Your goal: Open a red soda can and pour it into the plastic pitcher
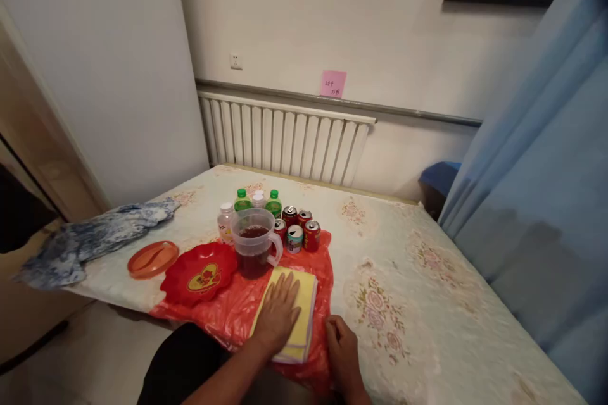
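Observation:
My left hand lies flat, fingers spread, on a stack of yellow cloths on a red plastic sheet. My right hand rests at the sheet's right edge beside the stack, fingers curled; whether it pinches the sheet is unclear. Just beyond the stack stands a clear plastic pitcher with dark red drink. Behind it are several red drink cans, green-capped bottles and a small pale bottle.
A red heart-patterned dish and an orange oval plate sit left of the pitcher. A blue-white cloth lies at the left edge of the flowered table cover. Behind are a radiator and, right, a blue curtain.

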